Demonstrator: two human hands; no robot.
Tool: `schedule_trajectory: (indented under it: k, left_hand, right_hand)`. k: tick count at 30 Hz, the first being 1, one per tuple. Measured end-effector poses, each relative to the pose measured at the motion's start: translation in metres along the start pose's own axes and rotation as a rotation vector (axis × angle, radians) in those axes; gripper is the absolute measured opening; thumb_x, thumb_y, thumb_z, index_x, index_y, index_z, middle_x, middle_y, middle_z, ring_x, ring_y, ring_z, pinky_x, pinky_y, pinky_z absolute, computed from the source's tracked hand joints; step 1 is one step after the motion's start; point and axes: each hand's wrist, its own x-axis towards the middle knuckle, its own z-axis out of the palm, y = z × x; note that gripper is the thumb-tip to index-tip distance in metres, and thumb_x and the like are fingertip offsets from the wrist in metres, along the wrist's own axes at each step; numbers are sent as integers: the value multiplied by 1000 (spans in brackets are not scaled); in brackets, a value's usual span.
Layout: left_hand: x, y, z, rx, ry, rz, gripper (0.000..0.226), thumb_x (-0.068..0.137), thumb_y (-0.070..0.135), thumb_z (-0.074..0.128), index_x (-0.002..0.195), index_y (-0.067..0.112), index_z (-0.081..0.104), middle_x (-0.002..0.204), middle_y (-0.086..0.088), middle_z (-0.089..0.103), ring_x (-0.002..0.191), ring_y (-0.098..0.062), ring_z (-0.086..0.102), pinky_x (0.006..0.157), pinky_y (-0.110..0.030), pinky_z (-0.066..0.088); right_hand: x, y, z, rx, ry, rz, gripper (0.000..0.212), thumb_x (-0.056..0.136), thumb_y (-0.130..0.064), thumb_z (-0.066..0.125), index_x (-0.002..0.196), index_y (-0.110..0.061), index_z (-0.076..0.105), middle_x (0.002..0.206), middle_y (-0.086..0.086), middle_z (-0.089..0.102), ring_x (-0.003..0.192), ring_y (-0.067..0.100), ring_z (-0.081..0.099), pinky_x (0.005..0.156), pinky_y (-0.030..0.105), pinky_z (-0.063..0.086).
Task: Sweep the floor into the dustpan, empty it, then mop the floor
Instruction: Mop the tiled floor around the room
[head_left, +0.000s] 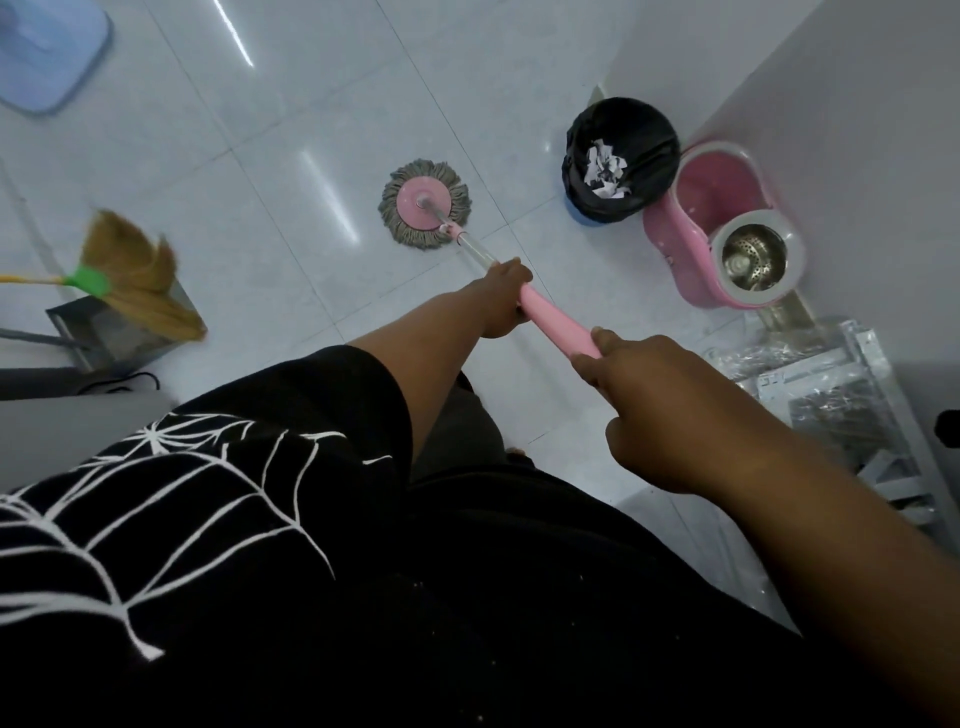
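A: Hands first. Nearest one?
B: R hand (660, 410), closest to the body, approx 4 o'clock of centre. Fingers are curled round the butt end of the mop handle (558, 325), on its pink grip. Nothing else in it.
A: And L?
B: L hand (501, 304) sits further along the same handle, where the pink ends and bare metal starts. It's also wrapped tight round it. So both are on the handle, L leading, R trailing.
A: Which way does it lie?
B: Long axis runs from R hand out twd 10–11 o'clock. Mop head (426, 205) sits flat on the tiled floor (311, 104) at the far end, w/ strands fanned round a pink disc. L hand is nearer the head, so imo L steers and R drives the push/pull along that line.
A: Anything close by?
B: From the head, a black-lined bin (621, 161) w/ crumpled paper is at 2 o'clock. A pink bucket (691, 228) w/ steel spinner basket (753, 260) is at 3, just beside the bin. Both are apart from the head. Broom (130, 265) lies over the dustpan (119, 332) at 9 o'clock, well apart. Sweep + empty look done to me, and mopping is the step in hand.
A: Brands, text?
B: None readable. Shirt (208, 519) has a white web print, no letters. The wrapped rack (852, 395) at 4 o'clock is too blurry to tell.
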Motion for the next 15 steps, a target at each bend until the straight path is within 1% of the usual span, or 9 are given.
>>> schedule_trajectory:
  k: [2, 3, 5, 6, 7, 10, 12, 15]
  left_hand:
    - [17, -15, -22, -7, -1, -14, 62, 90, 22, 66, 141, 8, 34, 149, -14, 31, 133, -32, 39, 107, -42, 35]
    - [25, -23, -34, -4, -6, -24, 63, 91, 22, 65, 143, 8, 33, 153, -14, 27, 138, -32, 34, 110, -42, 33]
    - [43, -40, -59, 8, -19, -34, 65, 91, 23, 65, 145, 9, 30, 158, -13, 19, 144, -31, 24, 114, -42, 28]
    - [52, -48, -72, 13, -25, -37, 66, 91, 23, 64, 145, 9, 30, 159, -13, 17, 145, -31, 22, 115, -42, 27]
    - [61, -56, -85, 12, -27, -44, 66, 91, 23, 64, 145, 9, 30, 158, -13, 18, 145, -31, 24, 115, -42, 28]
    - [84, -78, -124, 11, -19, -66, 64, 90, 21, 65, 143, 10, 31, 154, -14, 24, 136, -34, 37, 110, -42, 34]
    - [98, -90, -147, 28, -26, -80, 64, 91, 21, 65, 144, 11, 31, 155, -13, 24, 134, -34, 40, 109, -42, 35]
    - [119, -104, -175, 75, -30, -98, 63, 90, 21, 65, 143, 9, 32, 149, -13, 30, 128, -33, 44, 105, -42, 37]
  right_hand:
    - [26, -4, -16, -3, 21, -11, 41, 83, -9, 59, 123, -18, 55, 134, 7, 52, 76, 18, 47, 68, 19, 34]
    - [39, -8, -24, 0, 30, -15, 42, 84, -9, 59, 125, -19, 54, 134, 6, 52, 75, 17, 43, 69, 19, 33]
    - [68, -15, -41, 6, 38, -25, 44, 85, -10, 60, 128, -18, 53, 135, 7, 51, 75, 16, 41, 69, 20, 32]
    - [82, -19, -50, 8, 41, -31, 44, 85, -10, 59, 128, -17, 53, 134, 8, 51, 74, 16, 41, 69, 20, 33]
    - [96, -23, -58, 12, 43, -33, 44, 85, -10, 59, 128, -17, 53, 134, 9, 51, 74, 17, 42, 69, 21, 33]
    - [138, -33, -84, 17, 56, -25, 48, 84, -9, 58, 132, -16, 53, 137, 11, 49, 76, 18, 44, 69, 22, 36]
    - [164, -38, -98, 21, 69, -19, 49, 83, -8, 57, 132, -15, 53, 136, 12, 49, 79, 21, 50, 68, 25, 39]
    - [194, -46, -111, 32, 86, -15, 48, 84, -10, 57, 132, -13, 54, 132, 14, 51, 90, 27, 58, 75, 31, 47]
